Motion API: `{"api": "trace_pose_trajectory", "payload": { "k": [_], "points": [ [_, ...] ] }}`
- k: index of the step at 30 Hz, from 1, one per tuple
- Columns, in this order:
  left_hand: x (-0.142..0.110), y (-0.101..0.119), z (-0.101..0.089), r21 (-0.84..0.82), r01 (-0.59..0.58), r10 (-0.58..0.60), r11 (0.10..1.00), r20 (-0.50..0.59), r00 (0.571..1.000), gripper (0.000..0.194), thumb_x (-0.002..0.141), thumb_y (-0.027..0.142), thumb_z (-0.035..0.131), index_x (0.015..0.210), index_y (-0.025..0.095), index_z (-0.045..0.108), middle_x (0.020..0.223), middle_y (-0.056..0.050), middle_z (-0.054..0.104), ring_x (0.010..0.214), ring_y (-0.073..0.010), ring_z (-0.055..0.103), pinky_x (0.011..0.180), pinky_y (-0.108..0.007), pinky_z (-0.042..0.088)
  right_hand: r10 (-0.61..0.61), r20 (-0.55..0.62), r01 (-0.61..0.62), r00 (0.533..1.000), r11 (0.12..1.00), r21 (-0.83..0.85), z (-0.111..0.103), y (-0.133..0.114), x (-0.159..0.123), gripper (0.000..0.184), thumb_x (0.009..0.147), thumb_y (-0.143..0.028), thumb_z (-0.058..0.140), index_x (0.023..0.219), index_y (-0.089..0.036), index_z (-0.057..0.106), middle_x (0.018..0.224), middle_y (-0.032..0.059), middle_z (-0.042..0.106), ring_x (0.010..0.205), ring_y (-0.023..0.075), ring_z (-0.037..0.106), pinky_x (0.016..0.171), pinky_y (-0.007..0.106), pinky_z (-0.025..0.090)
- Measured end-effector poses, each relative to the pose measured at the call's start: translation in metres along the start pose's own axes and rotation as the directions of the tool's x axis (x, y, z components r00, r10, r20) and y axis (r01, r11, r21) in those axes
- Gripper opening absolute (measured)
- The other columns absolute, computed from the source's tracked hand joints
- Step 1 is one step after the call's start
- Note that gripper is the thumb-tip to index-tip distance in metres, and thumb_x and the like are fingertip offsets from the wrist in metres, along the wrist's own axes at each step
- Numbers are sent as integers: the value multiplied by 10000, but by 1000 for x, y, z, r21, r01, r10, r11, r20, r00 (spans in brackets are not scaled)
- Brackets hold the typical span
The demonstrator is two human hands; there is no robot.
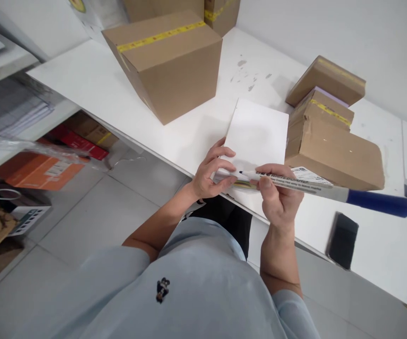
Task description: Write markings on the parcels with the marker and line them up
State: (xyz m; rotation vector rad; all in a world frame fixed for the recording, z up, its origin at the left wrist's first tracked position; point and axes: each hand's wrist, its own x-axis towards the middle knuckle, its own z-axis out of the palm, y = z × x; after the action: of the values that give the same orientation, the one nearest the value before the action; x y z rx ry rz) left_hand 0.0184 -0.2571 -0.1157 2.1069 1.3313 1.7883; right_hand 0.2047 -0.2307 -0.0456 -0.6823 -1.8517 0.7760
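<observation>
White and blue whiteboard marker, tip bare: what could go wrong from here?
Ink: the bare tip of the white and blue whiteboard marker in the right hand is close to the fingers of the left hand, so it could mark them, or leave a stray line on the flat white rectangular piece.

Drop: the black rectangular phone lies right at the near edge of the white table; a stray arm might knock it off.

A single head-worn camera looks forward and steeply down from above the wearer's blue shirt [203, 282], close over both hands, taking in the white desk [175, 146] (its long edge running slantwise) and the tiled floor [83, 221] below.
</observation>
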Motion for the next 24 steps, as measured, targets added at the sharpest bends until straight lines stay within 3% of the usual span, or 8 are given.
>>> {"api": "trace_pose_trajectory", "payload": {
  "k": [5, 11, 15, 24],
  "points": [
    [0, -2, 0, -31, -38, 38, 999, -16, 999, 207, 927, 470, 604, 1003, 283, 554, 1143, -53, 594, 1229, -238, 592, 1103, -549, 481, -59, 38, 63, 998, 991, -117, 0, -5, 6, 75, 908, -304, 643, 904, -267, 708, 752, -4, 686, 556, 126, 573, 468, 269, 454],
    [-1, -3, 0, -55, -36, 35, 998, -21, 999, 220, 915, 481, 620, 1004, 286, 567, 1162, -52, 605, 1228, -238, 595, 1118, -537, 472, -111, 94, 122, 989, 985, -122, 1, -5, 8, 46, 905, -233, 638, 923, -254, 675, 776, -24, 688, 511, 83, 522, 456, 231, 421],
    [0, -2, 0, -75, -53, 50, 996, -40, 998, 179, 922, 429, 622, 1008, 285, 562, 1158, -54, 599, 1196, -230, 610, 1115, -542, 473, -75, 88, 87, 993, 985, -147, 1, -4, 6, 45, 908, -257, 638, 934, -249, 674, 773, -22, 686, 510, 84, 521, 461, 231, 433],
    [-1, -2, -2, -45, -4, 4, 999, 3, 1000, 237, 925, 502, 590, 968, 269, 576, 1150, -65, 611, 1197, -243, 613, 1101, -544, 488, -34, 86, 47, 996, 986, -159, 2, -3, 4, 84, 898, -302, 654, 945, -245, 696, 768, -12, 687, 517, 95, 539, 464, 237, 448]
  ]
}}
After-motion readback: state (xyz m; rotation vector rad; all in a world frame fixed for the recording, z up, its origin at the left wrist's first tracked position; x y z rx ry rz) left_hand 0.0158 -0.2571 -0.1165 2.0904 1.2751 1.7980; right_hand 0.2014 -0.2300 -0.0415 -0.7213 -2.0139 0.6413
